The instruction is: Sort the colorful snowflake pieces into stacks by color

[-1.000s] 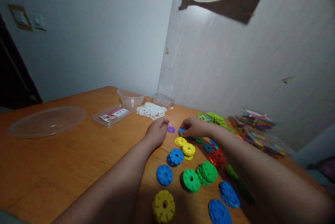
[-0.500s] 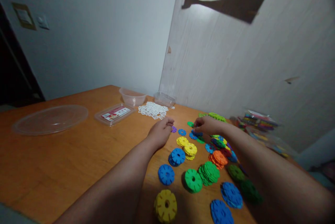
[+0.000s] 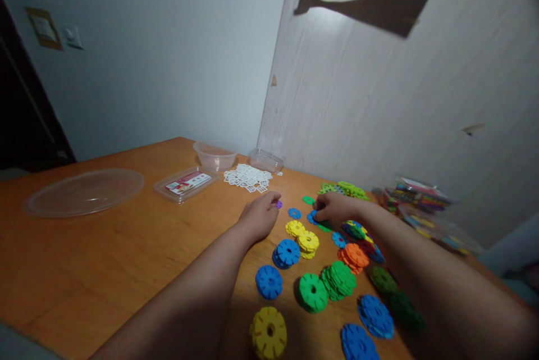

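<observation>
Right hand (image 3: pixel 336 208) bent over a blue disc (image 3: pixel 312 217), left hand (image 3: pixel 260 218) beside a purple one

The right hand reaches down with its fingers bent, the tips at the blue disc; whether they grip it or only touch it, I cannot tell. The left hand lies low over the table (image 3: pixel 126 259), fingers loosely curled. A purple disc (image 3: pixel 279 204), partly hidden, is just beside its fingertips, and whether it is held cannot be made out.

Between the hands a single blue piece (image 3: pixel 294 213) lies flat. A small green disc (image 3: pixel 309 200) is just beyond the right fingertips, and a yellow-green pile (image 3: pixel 351 189) sits behind that hand. Nearer the wearer come two touching yellow stacks (image 3: pixel 308 240), then blue stacks (image 3: pixel 287 253), green stacks (image 3: pixel 313 292) and an orange stack (image 3: pixel 353 258). A mixed-colour heap (image 3: pixel 356 231) lies beside the right forearm, and a thick yellow stack (image 3: pixel 269 332) stands nearest of all.

Past the left hand is a heap of white lattice pieces (image 3: pixel 248 178), with a clear bowl (image 3: pixel 215 156) and a clear box (image 3: pixel 266 161) behind it. Farther left lie a labelled clear lid (image 3: pixel 185 183) and a large oval lid (image 3: pixel 84 192). At far right, a blurred clear container (image 3: pixel 438 228) holds more coloured pieces.
</observation>
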The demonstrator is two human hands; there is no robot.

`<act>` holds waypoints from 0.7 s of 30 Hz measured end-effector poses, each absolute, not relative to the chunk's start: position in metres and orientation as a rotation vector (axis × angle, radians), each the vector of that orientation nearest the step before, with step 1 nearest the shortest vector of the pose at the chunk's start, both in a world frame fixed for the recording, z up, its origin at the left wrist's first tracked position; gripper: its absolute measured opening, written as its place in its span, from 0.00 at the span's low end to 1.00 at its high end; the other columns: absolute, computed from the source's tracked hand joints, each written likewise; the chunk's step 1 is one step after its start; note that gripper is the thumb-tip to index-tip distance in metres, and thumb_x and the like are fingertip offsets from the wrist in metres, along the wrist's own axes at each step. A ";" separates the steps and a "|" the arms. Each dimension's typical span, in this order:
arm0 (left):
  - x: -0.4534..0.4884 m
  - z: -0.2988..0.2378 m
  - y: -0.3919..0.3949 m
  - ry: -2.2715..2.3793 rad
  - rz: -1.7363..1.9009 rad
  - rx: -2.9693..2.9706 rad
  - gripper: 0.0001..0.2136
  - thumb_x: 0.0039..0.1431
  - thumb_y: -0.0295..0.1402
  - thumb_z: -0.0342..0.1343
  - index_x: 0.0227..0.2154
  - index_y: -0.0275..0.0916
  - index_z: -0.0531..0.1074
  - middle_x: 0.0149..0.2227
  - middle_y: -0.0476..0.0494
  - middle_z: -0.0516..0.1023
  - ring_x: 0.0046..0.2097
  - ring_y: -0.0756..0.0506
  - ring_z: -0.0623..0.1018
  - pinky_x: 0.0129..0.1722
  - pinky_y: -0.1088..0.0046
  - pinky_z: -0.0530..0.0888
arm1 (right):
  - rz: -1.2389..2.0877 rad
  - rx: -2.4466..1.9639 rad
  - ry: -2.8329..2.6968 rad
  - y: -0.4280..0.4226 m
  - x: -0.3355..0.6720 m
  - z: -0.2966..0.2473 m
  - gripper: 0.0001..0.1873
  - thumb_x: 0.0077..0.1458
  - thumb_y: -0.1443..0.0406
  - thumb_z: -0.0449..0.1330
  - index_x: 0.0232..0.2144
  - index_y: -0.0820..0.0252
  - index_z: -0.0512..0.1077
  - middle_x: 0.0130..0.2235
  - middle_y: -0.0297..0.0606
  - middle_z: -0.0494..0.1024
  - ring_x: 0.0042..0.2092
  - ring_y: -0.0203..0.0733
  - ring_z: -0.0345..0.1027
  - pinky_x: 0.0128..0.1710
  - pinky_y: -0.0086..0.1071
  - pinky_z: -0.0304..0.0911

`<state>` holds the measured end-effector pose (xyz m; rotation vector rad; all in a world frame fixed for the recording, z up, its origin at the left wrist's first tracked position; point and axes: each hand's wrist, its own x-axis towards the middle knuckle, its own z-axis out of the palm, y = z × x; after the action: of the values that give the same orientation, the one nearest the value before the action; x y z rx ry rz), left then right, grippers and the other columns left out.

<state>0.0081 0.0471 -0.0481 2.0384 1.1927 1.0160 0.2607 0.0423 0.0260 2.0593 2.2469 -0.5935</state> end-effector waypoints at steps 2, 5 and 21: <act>0.009 -0.048 0.047 1.190 1.035 2.024 0.16 0.58 0.30 0.49 0.49 0.44 0.72 0.49 0.45 0.78 0.50 0.44 0.76 0.50 0.69 0.71 | -0.578 2.074 2.288 0.042 0.257 0.030 0.11 0.44 0.61 0.63 0.31 0.61 0.74 0.30 0.36 0.77 0.31 0.39 0.68 0.27 0.28 0.59; 0.010 -0.047 0.046 1.166 1.062 2.005 0.16 0.58 0.31 0.50 0.49 0.44 0.72 0.49 0.44 0.78 0.50 0.44 0.76 0.50 0.68 0.70 | -0.580 2.075 2.371 0.042 0.244 0.033 0.13 0.44 0.59 0.64 0.32 0.61 0.74 0.31 0.37 0.78 0.32 0.39 0.69 0.28 0.27 0.59; 0.011 -0.049 0.047 1.177 1.058 2.016 0.15 0.58 0.31 0.50 0.47 0.45 0.74 0.47 0.46 0.79 0.48 0.45 0.76 0.49 0.69 0.71 | -0.593 1.942 2.384 0.045 0.249 0.026 0.19 0.40 0.59 0.67 0.36 0.60 0.72 0.32 0.34 0.76 0.33 0.38 0.67 0.29 0.27 0.58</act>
<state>0.0105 0.0471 -0.0486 2.0160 1.1767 1.0581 0.2489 0.0451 0.0257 1.9422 2.3838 -0.5928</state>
